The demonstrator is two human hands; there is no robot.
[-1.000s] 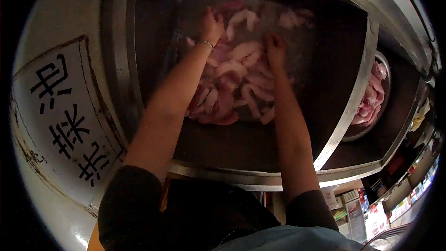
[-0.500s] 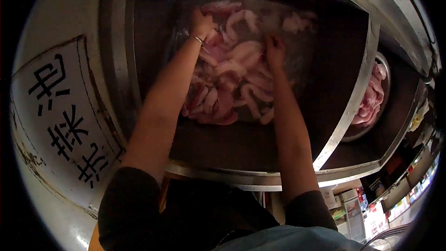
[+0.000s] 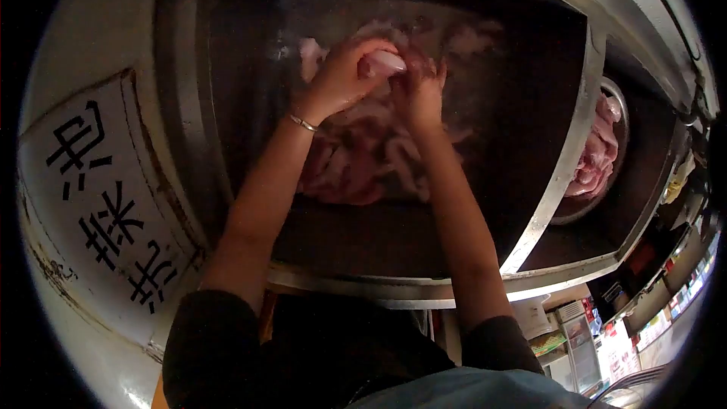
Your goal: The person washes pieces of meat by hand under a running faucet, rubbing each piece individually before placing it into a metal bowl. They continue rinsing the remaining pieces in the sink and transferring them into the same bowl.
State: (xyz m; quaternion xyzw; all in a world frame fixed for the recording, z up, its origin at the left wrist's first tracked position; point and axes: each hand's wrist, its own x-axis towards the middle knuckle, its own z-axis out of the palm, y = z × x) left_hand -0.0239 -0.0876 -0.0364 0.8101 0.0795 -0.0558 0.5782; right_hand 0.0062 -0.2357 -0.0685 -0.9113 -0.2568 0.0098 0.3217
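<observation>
A heap of raw pink meat strips [image 3: 356, 159] lies in water in a deep steel sink [image 3: 485, 129]. My left hand [image 3: 341, 76], with a thin bracelet on the wrist, is curled around a pale piece of meat [image 3: 385, 63] lifted above the heap. My right hand [image 3: 418, 87] meets it from the right, fingers closed on the same piece. Both forearms reach down into the sink from the near rim.
A second sink compartment at the right holds a metal bowl [image 3: 617, 106] of more raw meat [image 3: 594, 155], behind a steel divider [image 3: 564, 159]. A white panel [image 3: 98, 197] with black characters sits at left. Shelves with packaged goods [image 3: 606, 333] show at lower right.
My hands were apart, spread in the meat heap. They have come together over the middle of the sink and closed on one pale piece, lifting it.
</observation>
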